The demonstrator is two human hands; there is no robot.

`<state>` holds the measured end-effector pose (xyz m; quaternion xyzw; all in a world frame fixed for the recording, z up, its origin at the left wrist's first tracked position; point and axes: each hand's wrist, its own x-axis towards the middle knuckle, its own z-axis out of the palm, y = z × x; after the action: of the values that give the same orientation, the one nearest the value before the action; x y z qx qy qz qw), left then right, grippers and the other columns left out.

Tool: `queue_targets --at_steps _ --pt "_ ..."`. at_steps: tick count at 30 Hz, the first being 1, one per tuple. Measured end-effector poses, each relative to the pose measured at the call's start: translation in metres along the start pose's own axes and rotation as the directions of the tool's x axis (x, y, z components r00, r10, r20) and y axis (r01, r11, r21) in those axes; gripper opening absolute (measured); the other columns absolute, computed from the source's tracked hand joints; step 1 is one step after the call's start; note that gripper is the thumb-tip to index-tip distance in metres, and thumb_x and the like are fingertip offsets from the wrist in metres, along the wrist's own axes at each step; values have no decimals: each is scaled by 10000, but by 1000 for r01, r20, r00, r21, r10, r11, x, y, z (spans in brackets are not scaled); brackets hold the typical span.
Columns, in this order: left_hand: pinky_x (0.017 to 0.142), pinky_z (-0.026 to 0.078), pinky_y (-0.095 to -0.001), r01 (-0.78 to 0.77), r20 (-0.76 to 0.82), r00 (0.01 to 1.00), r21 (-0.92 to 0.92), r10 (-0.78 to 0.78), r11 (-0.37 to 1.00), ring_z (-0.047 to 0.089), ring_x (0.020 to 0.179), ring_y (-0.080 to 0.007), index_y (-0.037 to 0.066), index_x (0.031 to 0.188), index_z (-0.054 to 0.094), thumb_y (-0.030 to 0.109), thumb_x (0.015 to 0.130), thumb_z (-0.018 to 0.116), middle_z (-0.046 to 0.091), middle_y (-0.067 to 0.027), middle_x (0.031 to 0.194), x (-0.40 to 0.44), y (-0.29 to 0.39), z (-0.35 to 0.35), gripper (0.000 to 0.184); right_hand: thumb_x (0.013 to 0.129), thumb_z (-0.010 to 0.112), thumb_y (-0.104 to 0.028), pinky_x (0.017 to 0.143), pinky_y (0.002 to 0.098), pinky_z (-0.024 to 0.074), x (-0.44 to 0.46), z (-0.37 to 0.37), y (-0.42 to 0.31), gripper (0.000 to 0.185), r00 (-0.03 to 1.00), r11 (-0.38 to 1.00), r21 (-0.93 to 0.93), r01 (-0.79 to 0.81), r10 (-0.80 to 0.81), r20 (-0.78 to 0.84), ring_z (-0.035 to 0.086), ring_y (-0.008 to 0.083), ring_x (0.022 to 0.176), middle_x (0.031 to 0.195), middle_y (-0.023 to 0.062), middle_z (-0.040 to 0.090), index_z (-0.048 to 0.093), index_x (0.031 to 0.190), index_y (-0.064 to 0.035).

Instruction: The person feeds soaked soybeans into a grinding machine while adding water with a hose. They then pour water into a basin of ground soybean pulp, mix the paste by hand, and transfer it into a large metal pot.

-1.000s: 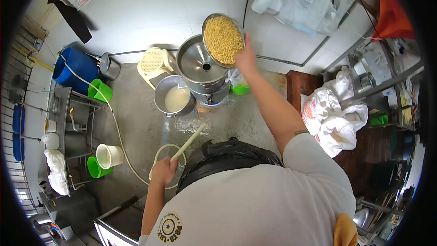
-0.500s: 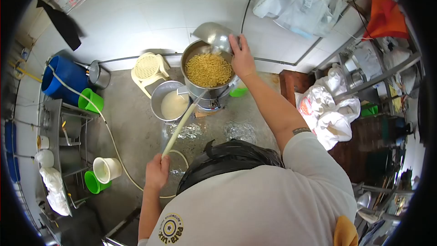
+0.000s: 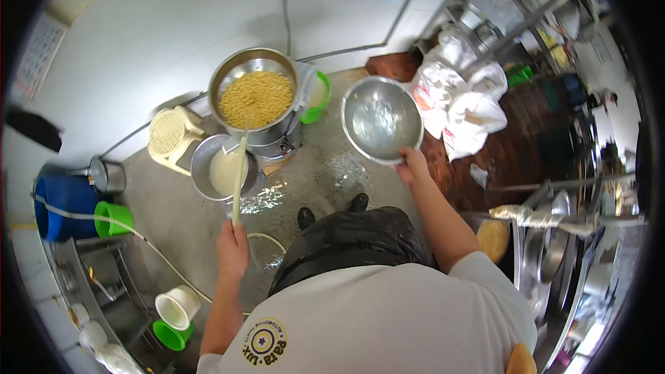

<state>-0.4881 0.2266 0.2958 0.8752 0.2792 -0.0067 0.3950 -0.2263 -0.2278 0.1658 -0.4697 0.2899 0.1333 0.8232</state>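
Note:
My left hand [image 3: 233, 249] is closed around a pale yellow hose [image 3: 239, 190], whose tip reaches the front rim of a large metal pot [image 3: 278, 133]. Yellow beans or grains [image 3: 256, 99] lie inside that pot; whether water is running onto them is hard to make out. My right hand [image 3: 413, 166] grips the near rim of a wide metal bowl [image 3: 382, 119], its inside facing up and showing only a shiny surface. Left of the big pot stands a grey metal pot [image 3: 199, 170] with cloudy pale liquid, partly behind the hose.
A cream plastic stool [image 3: 170, 133] is by the wall. Green basin [image 3: 322, 100] sits behind the big pot. White sacks [image 3: 460, 100] are to the right, near a bowl of pale grains [image 3: 493, 239]. Blue barrel [image 3: 62, 201] and buckets [image 3: 179, 307] line the left. The floor [image 3: 332, 187] is wet.
My right hand has brought the bowl from over the big pot out to the right and turned it upright. The view has swung right. My left hand keeps its hold on the hose.

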Motion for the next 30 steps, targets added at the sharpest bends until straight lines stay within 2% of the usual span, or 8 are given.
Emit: queue_targets --at_steps 9,12,16,19,24,26,28,30 --pt "682 470 -546 -273 356 918 243 176 931 606 762 -526 -23 954 569 321 1070 491 620 -285 781 -1 23 81 371 961 551 -78 681 483 655 -182 -285 44 389 876 982 164 -93 159 -455 724 329 937 1145 173 667 498 1343 -29" --pt "698 466 -567 -430 300 886 249 353 868 592 777 -552 -31 949 577 334 1060 499 616 -302 793 11 8 130 389 952 556 -65 701 487 655 -221 -359 69 357 772 950 312 -15 209 -600 730 333 886 1107 177 673 519 1303 -20" --pt "726 456 -598 -493 510 810 325 290 807 586 820 -568 -43 935 588 345 1052 496 619 -321 825 16 34 173 416 937 569 -47 812 534 647 -276 -425 92 316 604 880 427 208 228 -764 719 374 953 1119 228 653 532 1235 51" --pt "728 458 -597 -603 632 726 397 270 692 593 832 -564 -44 926 595 363 1057 482 626 -327 833 25 27 206 442 937 553 -38 811 546 648 -307 -486 120 294 597 817 479 322 218 -772 714 372 953 1103 211 651 533 1219 45" --pt "728 458 -596 -674 686 669 397 287 623 602 832 -556 -40 924 599 373 1064 470 637 -328 845 18 49 242 455 929 530 -34 789 565 647 -349 -584 124 244 255 724 425 543 340 -905 686 340 852 1081 195 639 542 1168 13" --pt "727 457 -595 -676 684 665 382 299 630 604 831 -553 -41 924 597 373 1066 469 639 -324 848 4 70 250 456 975 586 -146 802 569 642 -376 -616 109 294 141 683 338 647 328 -934 675 364 851 1064 192 625 529 1225 -2" --pt "724 457 -587 -670 645 676 335 357 663 605 829 -550 -36 922 593 373 1068 465 640 -313 843 -13 88 252 453 1004 653 -332 758 529 630 -387 -662 106 448 50 428 175 886 288 -956 661 365 851 1047 174 623 520 1292 -16" --pt "717 455 -587 -614 592 738 388 325 687 606 826 -550 -31 917 588 371 1065 474 636 -315 841 -38 105 248 443 992 678 -477 692 461 599 -386 -664 74 564 91 440 227 869 307 -947 642 333 850 1034 157 602 511 1310 -43"
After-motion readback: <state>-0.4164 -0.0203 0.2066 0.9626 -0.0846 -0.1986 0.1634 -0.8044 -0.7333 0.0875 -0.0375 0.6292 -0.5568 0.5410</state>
